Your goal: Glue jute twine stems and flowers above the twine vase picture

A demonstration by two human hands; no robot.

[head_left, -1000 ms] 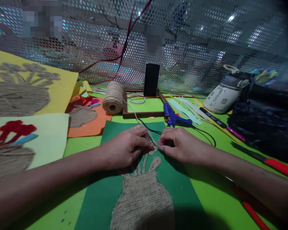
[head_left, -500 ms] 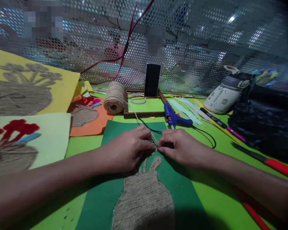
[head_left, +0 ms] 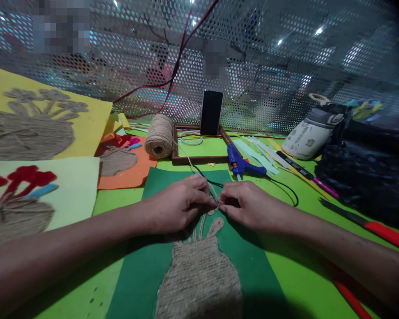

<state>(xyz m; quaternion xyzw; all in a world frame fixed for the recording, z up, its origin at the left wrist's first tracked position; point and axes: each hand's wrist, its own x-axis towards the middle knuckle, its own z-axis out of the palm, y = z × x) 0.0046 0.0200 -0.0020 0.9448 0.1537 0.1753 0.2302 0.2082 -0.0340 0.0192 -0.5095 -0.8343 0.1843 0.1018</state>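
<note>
Pinching twine (head_left: 213, 189) over green sheet (head_left: 146, 274), our left hand (head_left: 186, 201) and right hand (head_left: 248, 204) nearly touching; spool (head_left: 159, 136) beside brown frame (head_left: 199, 159); glue gun (head_left: 241, 164) near right hand.

Twine vase (head_left: 199, 279) & red handle (head_left: 350, 297) cut off at btm edge; yellow sheet (head_left: 98, 110) at L edge, blk bag (head_left: 362, 168) at R. L hand (head_left: 182, 204) hides stem tops; marker (head_left: 295, 165) txt too sm. to read.

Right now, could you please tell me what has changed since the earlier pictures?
Very little: the fingertips of the left hand and right hand look slightly closer together at the twine. I see nothing newly grasped or released. The spool and glue gun stayed put.
</note>
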